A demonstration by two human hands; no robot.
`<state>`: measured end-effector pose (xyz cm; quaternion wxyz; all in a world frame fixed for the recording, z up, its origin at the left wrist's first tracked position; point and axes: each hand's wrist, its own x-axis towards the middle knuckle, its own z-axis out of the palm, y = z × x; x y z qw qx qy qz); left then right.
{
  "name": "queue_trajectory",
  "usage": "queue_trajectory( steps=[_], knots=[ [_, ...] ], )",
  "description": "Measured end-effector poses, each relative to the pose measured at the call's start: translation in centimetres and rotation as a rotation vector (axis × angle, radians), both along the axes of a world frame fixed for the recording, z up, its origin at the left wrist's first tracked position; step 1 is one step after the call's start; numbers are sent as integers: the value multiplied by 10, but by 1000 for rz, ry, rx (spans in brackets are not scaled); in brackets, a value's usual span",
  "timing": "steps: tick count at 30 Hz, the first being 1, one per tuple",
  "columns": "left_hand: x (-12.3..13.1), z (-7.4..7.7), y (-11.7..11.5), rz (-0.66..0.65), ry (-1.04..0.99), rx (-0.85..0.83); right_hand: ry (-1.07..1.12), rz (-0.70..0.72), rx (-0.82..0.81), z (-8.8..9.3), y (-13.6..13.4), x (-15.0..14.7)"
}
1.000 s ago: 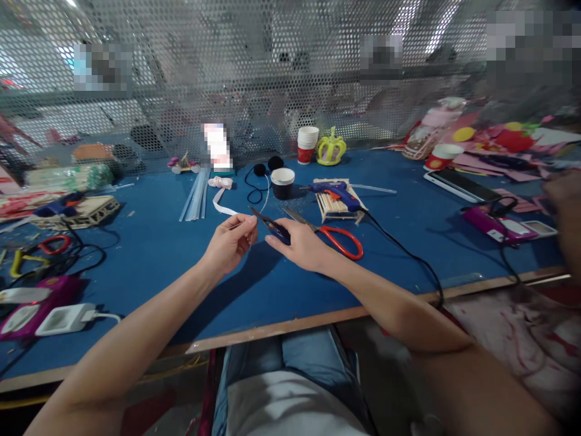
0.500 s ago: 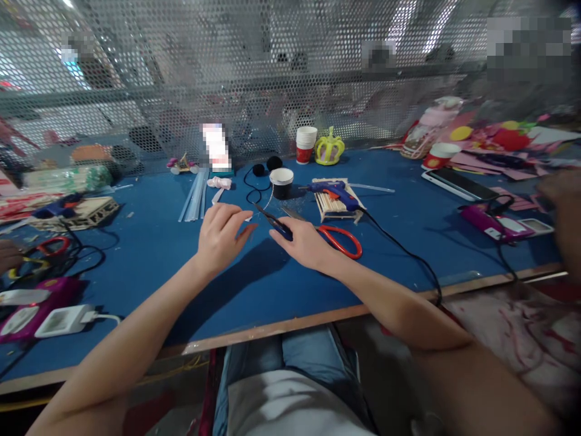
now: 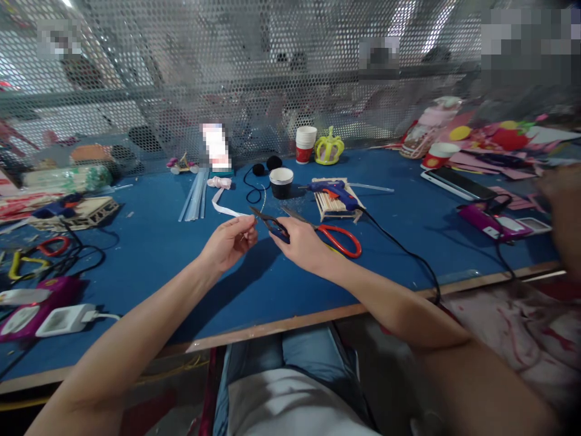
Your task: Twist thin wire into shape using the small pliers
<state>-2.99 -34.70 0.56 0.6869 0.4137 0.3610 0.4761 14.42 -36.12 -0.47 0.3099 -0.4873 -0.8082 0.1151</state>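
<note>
My left hand (image 3: 233,242) is closed, its thumb and finger pinching the end of a white ribbon (image 3: 222,208). The ribbon trails back over the table to a small pale bundle (image 3: 219,183). In my right hand (image 3: 302,242) is a pair of small dark-handled scissors (image 3: 270,221), blades parted and pointing at the left fingertips. Just beyond my right hand lie larger red-handled scissors (image 3: 351,242), partly hidden by it. A black cup with a white rim (image 3: 281,183) stands ahead of both hands, a thin beaded string (image 3: 265,197) beside it.
A blue glue gun (image 3: 333,192) rests on a small stick raft (image 3: 333,209), its cord running to the front edge. Clear glue sticks (image 3: 195,197) lie left. Stacked paper cups (image 3: 305,145) and a yellow crown (image 3: 329,148) stand behind. Another person's arm (image 3: 565,212) is at right.
My left hand has closed on the ribbon, which now stretches from the bundle to my fingers. In my right hand the scissors' blades have parted. The other person's hand at left has gone from view.
</note>
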Motion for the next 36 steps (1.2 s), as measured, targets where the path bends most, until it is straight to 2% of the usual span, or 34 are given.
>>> queue_trajectory(
  steps=[2, 3, 6, 7, 9, 10, 13, 17, 19, 23, 27, 36],
  knots=[
    [-3, 1, 1, 39, 130, 123, 4, -2, 0, 1, 1, 1],
    [-6, 1, 1, 115, 250, 253, 8, -8, 5, 2, 2, 2],
    [-16, 5, 2, 427, 710, 817, 19, -36, 23, 4, 4, 4],
    [-18, 6, 2, 491, 851, 998, 18, -42, 20, 4, 5, 5],
    [-21, 6, 2, 522, 1069, 1253, 5, -45, 6, 4, 4, 4],
    [-21, 5, 2, 509, 1140, 1319, -5, -47, 1, 3, 4, 3],
    [-18, 1, 2, 477, 1224, 1329, -41, -55, -3, 1, 0, 0],
    [-14, 1, 0, 420, 1146, 1213, -46, -43, -2, 1, -2, -2],
    [-16, 3, -1, 415, 1097, 1208, -8, -28, 2, 2, -1, -1],
    [-26, 7, 1, 473, 1024, 1369, 80, 6, -22, 8, 1, 2],
    [-35, 11, 8, 413, 1062, 1524, 120, 19, -82, 14, 0, 4],
    [-36, 5, 14, 497, 1168, 1581, 108, 81, -92, 7, -5, -2]
  ],
)
